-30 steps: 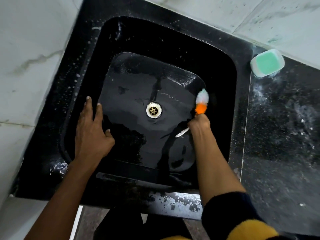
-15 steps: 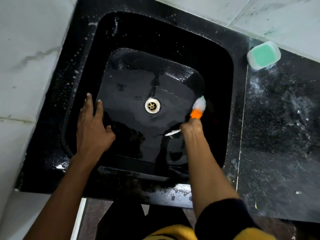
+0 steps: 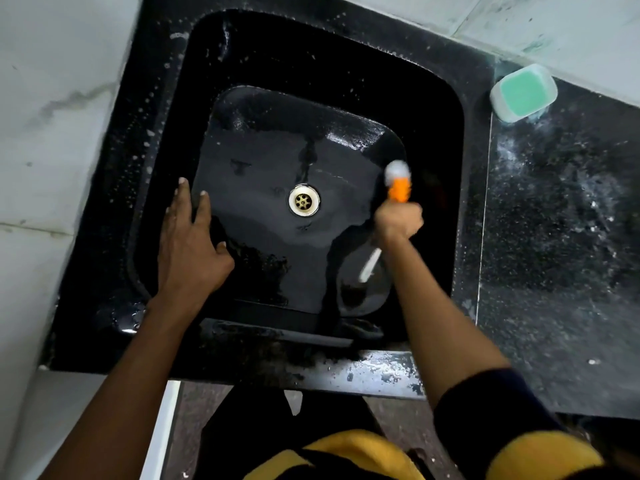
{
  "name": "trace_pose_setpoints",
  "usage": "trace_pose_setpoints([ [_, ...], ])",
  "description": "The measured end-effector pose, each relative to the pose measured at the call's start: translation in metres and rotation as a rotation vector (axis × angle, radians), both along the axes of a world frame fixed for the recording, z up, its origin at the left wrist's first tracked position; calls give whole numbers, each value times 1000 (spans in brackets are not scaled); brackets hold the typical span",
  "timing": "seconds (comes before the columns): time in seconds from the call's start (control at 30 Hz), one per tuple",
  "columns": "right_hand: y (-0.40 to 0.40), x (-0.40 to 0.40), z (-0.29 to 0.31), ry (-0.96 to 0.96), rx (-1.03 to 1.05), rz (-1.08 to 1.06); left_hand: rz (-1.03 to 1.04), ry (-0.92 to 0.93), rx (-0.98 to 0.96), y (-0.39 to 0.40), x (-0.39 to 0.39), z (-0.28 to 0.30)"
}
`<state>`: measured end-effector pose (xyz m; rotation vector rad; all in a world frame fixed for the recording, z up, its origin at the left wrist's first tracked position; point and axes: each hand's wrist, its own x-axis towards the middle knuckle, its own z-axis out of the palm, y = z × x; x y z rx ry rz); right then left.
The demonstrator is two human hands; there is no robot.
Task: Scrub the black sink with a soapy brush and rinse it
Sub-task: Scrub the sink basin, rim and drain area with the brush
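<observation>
Black sink (image 3: 242, 46) filling the middle of the frame, set in a black speckled worktop (image 3: 561, 237). Basin floor wet and glossy, with a thin grey film of water around the brass drain (image 3: 304, 200) in the centre. Small white specks, probably foam, along the left rim and the upper wall. No running water and no tap in view.

Brush (image 3: 398, 181) at the right side of the basin floor, just right of the drain: whitish bristle head pointing to the upper right, orange neck below it, white handle end coming out under the fist. Right hand (image 3: 398, 220) closed in a fist around the brush handle. Head blurred, so contact with the sink surface impossible to confirm, but very near or touching the foot of the right wall.

Left hand (image 3: 192, 247) at the left of the basin, fingers straight and slightly spread, lying flat against the sloping left wall, holding nothing.

Green soap block in a clear tub (image 3: 523, 93) on the worktop, upper right of the frame, well apart from the brush.

Judgement: scrubbing in progress, somewhere in the middle. Right wall under work now; far wall and corners probably not yet covered, though hard to tell on so dark a surface. Rinse not yet begun.
</observation>
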<state>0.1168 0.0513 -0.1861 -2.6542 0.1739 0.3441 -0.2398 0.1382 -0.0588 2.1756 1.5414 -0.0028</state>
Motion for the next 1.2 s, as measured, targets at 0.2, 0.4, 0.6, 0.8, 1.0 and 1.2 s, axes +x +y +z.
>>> trace_pose_setpoints([
  [0.2,24,-4,126,-243,-601,877,-26,7,-4,-2,0,-1],
  [0.4,20,-24,113,-233,-1145,1375,-44,24,-10,-2,0,-3],
  [0.6,-12,-60,111,69,-1462,1473,-40,19,-10,-2,-1,-3],
  [0.8,-40,-80,144,14,-1389,1946,-17,-1,-12,-2,-1,-1],
  [1.0,-57,-123,183,116,-1381,2343,-33,-8,-2,-1,-3,-5],
  [1.2,-20,-150,177,700,-1255,1834,-38,-4,-5,-1,-4,-6],
])
